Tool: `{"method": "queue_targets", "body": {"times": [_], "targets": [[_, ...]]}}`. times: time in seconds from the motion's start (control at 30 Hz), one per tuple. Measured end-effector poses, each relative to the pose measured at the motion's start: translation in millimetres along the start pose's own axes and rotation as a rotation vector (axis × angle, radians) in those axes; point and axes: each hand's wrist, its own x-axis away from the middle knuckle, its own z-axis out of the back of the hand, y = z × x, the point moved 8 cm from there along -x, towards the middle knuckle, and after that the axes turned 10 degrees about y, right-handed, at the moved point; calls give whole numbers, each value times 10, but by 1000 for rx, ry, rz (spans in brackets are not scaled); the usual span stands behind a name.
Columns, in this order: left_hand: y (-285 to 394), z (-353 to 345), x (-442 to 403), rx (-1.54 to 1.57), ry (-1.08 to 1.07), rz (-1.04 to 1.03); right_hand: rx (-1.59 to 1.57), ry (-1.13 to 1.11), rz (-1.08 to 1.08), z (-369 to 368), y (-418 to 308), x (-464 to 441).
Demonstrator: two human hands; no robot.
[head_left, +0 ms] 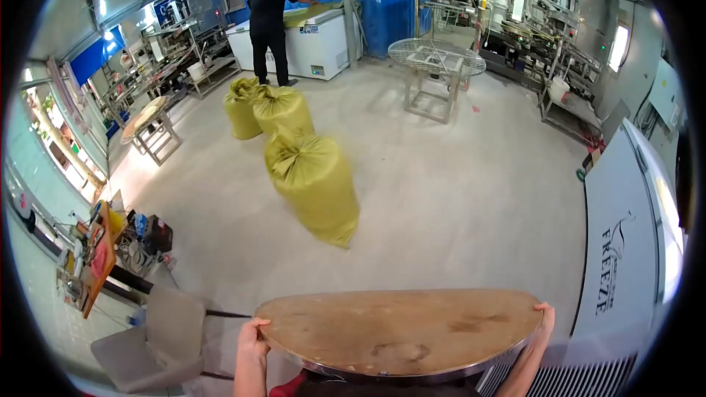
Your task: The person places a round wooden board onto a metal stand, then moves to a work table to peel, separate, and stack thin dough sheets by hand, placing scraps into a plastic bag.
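Observation:
A wooden tabletop [412, 323] with a rounded, metal-banded edge spans the bottom of the view, close to my body. My left hand [254, 334] grips its left end, fingers closed over the rim. At the opposite end, my right hand [544, 317] is wrapped round the right edge. Dark stains mark the wood. What supports the tabletop underneath is hidden.
Yellow woven sacks [312, 184] stand tied on the floor ahead. A brown chair [173, 331] is at my left, a freezer [625, 235] at my right. Farther off are a round wire-topped table [437, 59] and a person [269, 29] leaning over a white chest freezer [323, 48].

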Motion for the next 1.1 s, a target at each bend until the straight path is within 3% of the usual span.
{"method": "queue_targets", "body": {"times": [0.1,0.2,0.27,0.43,0.6,0.7,0.87,0.97,1.1], "targets": [[-143,-966,-772,-59,37,59,-42,115,-207,-301,207,-726],[-137,-2459,-1435,-98,-66,60,-108,141,-187,-589,167,-1450],[-272,-3384,-1735,-146,-141,115,-5,270,-89,-590,-158,-1842],[-555,-5985,-1945,-310,-367,210,-51,294,-190,-1946,-1215,-1981],[-1159,-8212,-2241,-452,-538,253,-148,471,-65,-2304,-1237,-3203],[-1156,-9514,-2305,-407,-611,147,-207,467,-21,-2870,-1468,-4165],[-660,-10984,-2732,-273,-574,-41,-284,322,-20,-4311,-1956,-5964],[-407,-11716,-3201,-153,-657,-40,-350,214,-48,-5392,-2118,-7039],[-97,-12525,-4347,-10,-538,-142,-407,89,-75,-6413,-1656,-8448]]}}
